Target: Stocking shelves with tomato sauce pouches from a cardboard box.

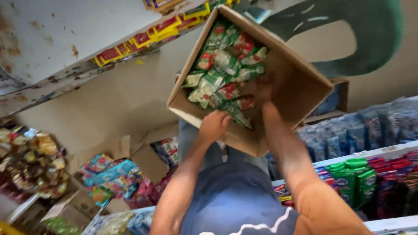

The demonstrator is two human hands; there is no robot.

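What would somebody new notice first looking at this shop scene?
First, the open cardboard box tipped toward the camera at top centre, packed with green and red sachets. The left hand grips its near rim, while the right hand reaches inside among the packets. Next come the colourful snack packets: a carton of them on the floor at lower left, and green pouches on the shelf at right.

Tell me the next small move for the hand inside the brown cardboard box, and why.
Probably close the right hand on a few green-and-red sachets and lift them out: it already reaches into the brown cardboard box among them, while the left hand steadies the box's near edge.
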